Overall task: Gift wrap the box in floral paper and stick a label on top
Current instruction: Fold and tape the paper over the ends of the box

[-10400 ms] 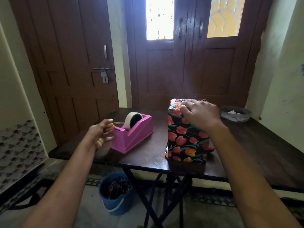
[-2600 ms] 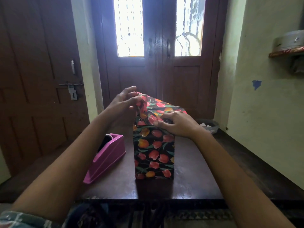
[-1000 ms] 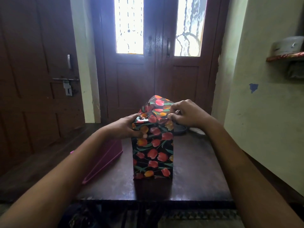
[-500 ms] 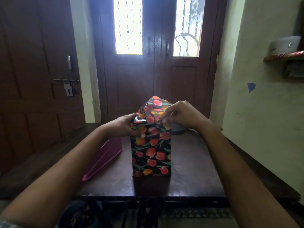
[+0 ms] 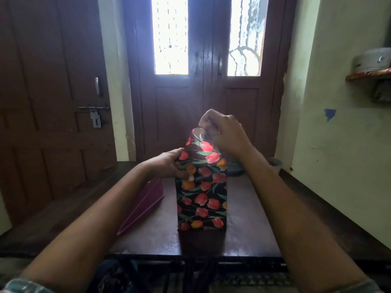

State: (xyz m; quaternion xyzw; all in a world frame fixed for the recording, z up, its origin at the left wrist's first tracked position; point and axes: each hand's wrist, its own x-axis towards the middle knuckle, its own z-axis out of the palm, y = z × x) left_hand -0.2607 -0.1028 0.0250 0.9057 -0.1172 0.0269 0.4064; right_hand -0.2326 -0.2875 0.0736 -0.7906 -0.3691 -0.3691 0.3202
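The floral-wrapped box (image 5: 202, 199) is stood upright on the table (image 5: 249, 218), long axis vertical. Its upper left edge is gripped by the left hand (image 5: 167, 166), thumb on the near face. Directly above the box, the pointed top flap (image 5: 201, 146) is pinched by the curled right hand (image 5: 224, 134). The pink tape dispenser (image 5: 146, 199), left of the box, lies nearer the left hand.

Single view: a wide-angle camera worn on the person's head looked forward and slightly down from the near edge of the dark table (image 5: 245, 229), close over it, and faced the glazed double door (image 5: 203, 92) beyond.
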